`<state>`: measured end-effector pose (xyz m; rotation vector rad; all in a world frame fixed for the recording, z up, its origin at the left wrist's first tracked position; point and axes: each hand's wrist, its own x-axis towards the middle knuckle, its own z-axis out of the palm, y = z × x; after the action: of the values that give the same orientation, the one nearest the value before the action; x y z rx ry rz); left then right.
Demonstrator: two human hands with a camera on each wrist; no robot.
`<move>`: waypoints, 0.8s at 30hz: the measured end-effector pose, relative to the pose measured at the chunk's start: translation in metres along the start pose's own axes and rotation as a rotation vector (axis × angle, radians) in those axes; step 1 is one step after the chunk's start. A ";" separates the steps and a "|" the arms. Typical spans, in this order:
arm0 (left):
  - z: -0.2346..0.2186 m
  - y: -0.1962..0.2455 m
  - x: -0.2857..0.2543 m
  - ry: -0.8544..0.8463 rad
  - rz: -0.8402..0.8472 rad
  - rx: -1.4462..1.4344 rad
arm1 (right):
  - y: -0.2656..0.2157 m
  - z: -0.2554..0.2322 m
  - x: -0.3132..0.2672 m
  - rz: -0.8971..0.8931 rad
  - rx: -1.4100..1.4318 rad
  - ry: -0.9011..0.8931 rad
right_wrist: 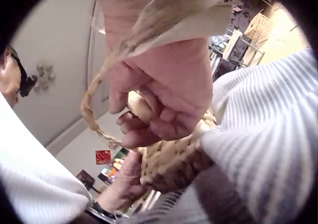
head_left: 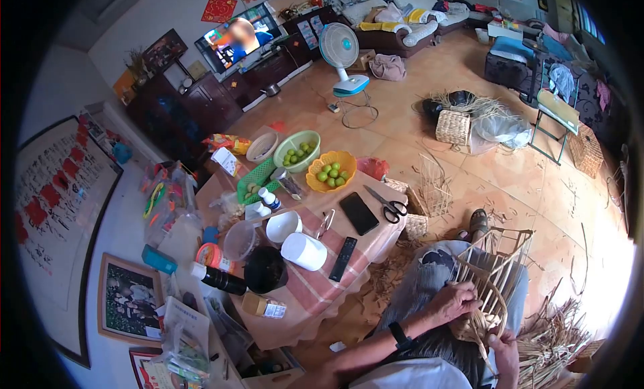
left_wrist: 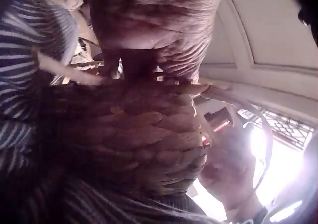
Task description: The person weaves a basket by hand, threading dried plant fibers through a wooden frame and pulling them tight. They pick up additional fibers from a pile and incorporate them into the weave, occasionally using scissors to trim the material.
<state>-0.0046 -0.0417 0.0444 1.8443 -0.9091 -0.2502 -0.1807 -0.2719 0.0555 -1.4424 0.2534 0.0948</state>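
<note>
On the person's lap lies a partly woven basket, with a stiff slatted frame standing out beyond it. The left hand grips the basket's upper edge with bent fingers. In the left wrist view that hand sits over the dark, braided wall. Lower right, the right hand pinches a pale plant-fibre strand at the weave. A long strand loops out beside the right hand in the right wrist view, where the fingers curl in close to the woven side.
Loose dried strands are heaped on the floor to the right. At left, a cloth-covered table bears scissors, a phone, a remote and bowls of green fruit. A fan and finished-looking woven baskets stand farther off.
</note>
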 end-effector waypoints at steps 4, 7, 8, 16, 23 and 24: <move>-0.006 0.043 0.003 0.232 0.030 0.102 | 0.028 -0.003 0.001 0.059 -0.194 0.149; -0.001 0.043 -0.010 0.246 0.017 0.132 | -0.003 -0.007 0.011 0.121 -0.190 -0.115; -0.001 0.042 -0.014 0.226 -0.018 0.122 | -0.001 -0.010 0.011 0.104 -0.175 -0.112; -0.002 0.042 -0.010 0.051 0.113 0.115 | 0.042 -0.026 -0.011 -0.084 -0.238 0.093; -0.003 0.035 -0.028 -0.053 0.249 0.122 | 0.010 -0.065 -0.020 -0.267 0.523 0.243; -0.003 0.036 -0.032 -0.044 0.280 0.136 | 0.013 -0.073 -0.020 -0.257 0.556 0.169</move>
<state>-0.0420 -0.0246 0.0698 1.8134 -1.2262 -0.0558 -0.2115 -0.3404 0.0402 -0.9177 0.2088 -0.2903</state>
